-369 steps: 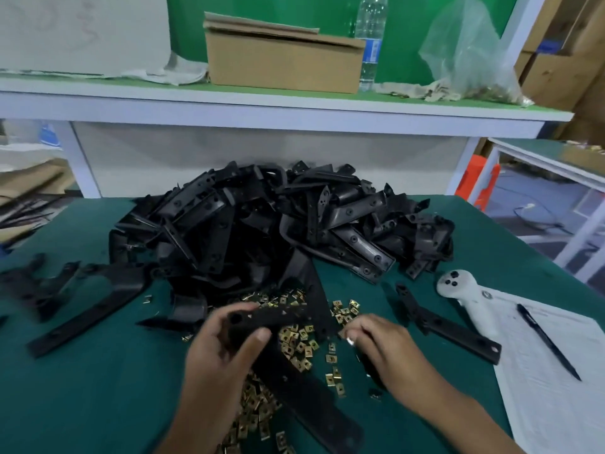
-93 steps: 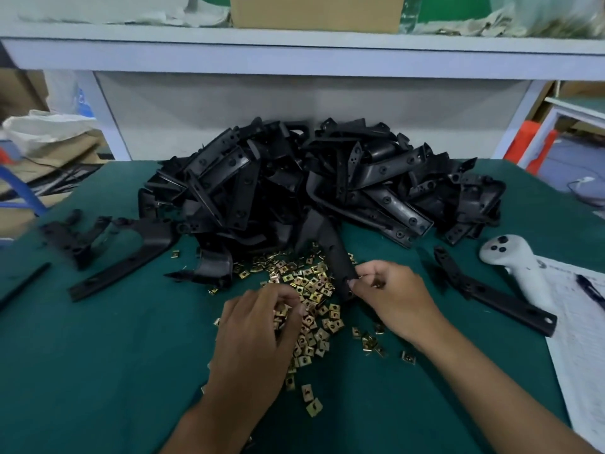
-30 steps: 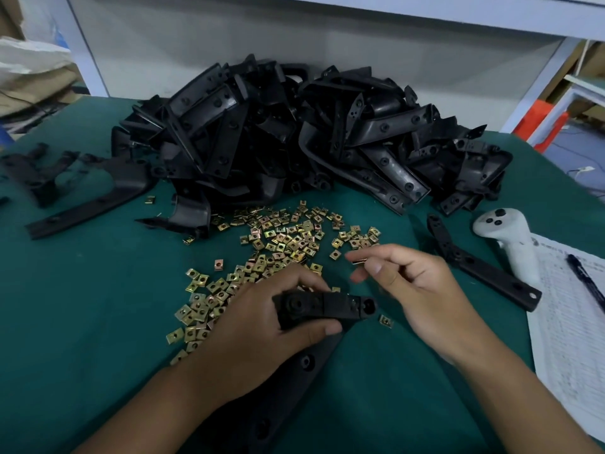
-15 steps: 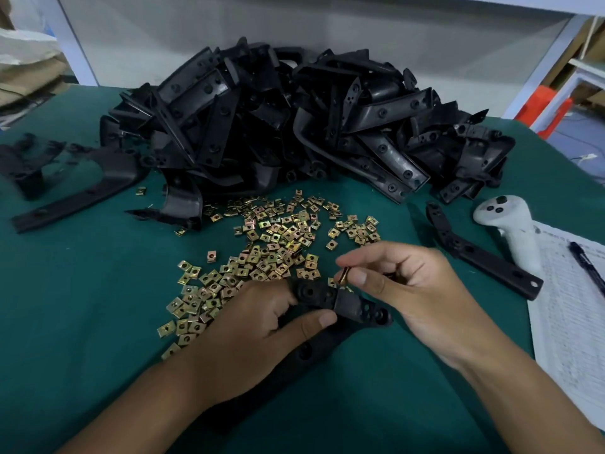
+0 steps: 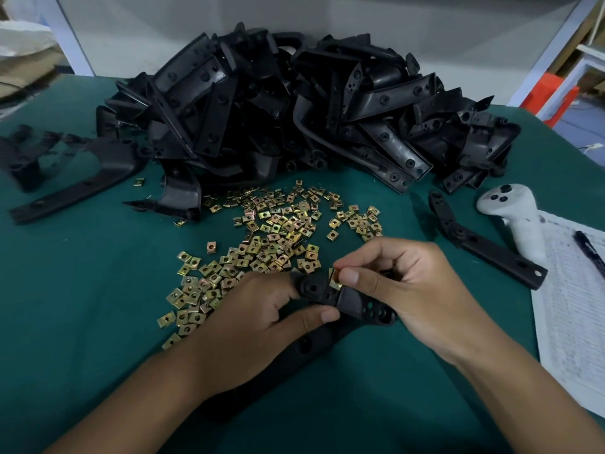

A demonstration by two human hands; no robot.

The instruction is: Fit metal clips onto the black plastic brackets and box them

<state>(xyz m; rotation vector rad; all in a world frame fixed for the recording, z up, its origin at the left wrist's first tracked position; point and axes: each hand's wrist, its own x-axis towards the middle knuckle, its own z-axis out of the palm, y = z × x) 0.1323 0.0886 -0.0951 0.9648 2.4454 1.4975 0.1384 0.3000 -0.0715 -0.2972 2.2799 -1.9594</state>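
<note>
clip: one brass-coloured metal clip (image 5: 335, 278) pinched between thumb and forefinger of the right hand (image 5: 409, 290), sitting right at the upper edge of the bracket, mouth apparently facing it; can't tell if it's on the edge yet
bracket: black plastic bracket (image 5: 330, 298) at bench centre-front, long axis from 10 o'clock (small end, in the hands) down to 7 o'clock under the left wrist
left hand: left hand (image 5: 262, 326) grips the small end, thumb on top, fingers (image 5: 284, 290) curled round the far side
right hand: fingers clamped on the clip; the rest curl over the bracket's holed end at 3 o'clock of the clip
key relation: clip touching or just above the bracket edge, at 12 o'clock of the left thumb; push likely goes toward 6 o'clock. Right hand does it, left braces
risk: skewed clip may jam or pop off
loose clips: loose clips (image 5: 275, 237) scattered at 11–12 o'clock of the hands, near
bracket pile: bracket pile (image 5: 294, 103) behind that, 12 o'clock
spare bracket: spare bracket (image 5: 484, 244) at 2 o'clock, well apart
containers: no box in view; nothing boxed that I can see
bench: green bench (image 5: 82, 290)
other: white controller (image 5: 514, 217), paper sheet (image 5: 576, 306), pen (image 5: 589, 250) at 3 o'clock
</note>
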